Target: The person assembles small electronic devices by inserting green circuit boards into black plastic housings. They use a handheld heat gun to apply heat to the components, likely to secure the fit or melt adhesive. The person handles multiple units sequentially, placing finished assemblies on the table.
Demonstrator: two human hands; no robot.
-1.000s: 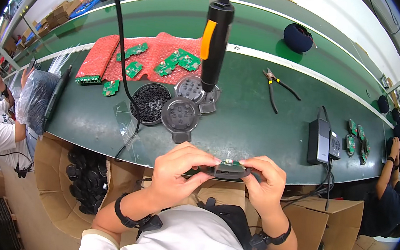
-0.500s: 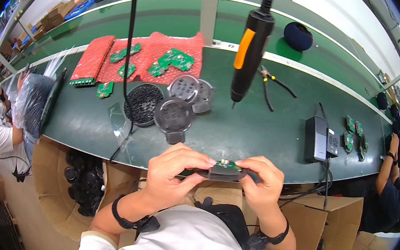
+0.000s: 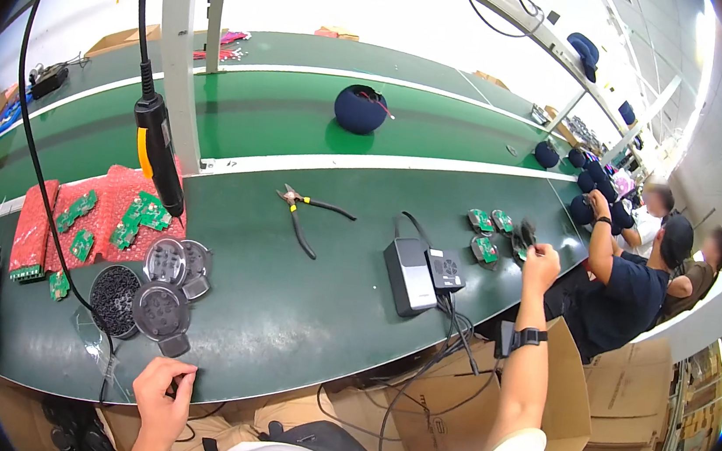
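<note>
My right hand reaches out to the far right of the bench. Its fingers are closed on a dark round housing, held tilted; the side facing away is hidden. Beside it lie several green circuit boards in dark housings. My left hand is at the bench's front edge, fingers curled in, and no object shows in them. Close beyond it are round black covers with short tabs, and a tub of small black parts.
A corded screwdriver hangs at left over red bubble wrap with green boards. Cutting pliers lie mid-bench. A grey-black power box with cables stands right of centre. Co-workers sit at far right, near cardboard boxes.
My view has turned right. The housing with its board was in both hands before me; my left hand has let go, and my right hand has gone far right with the housing.
</note>
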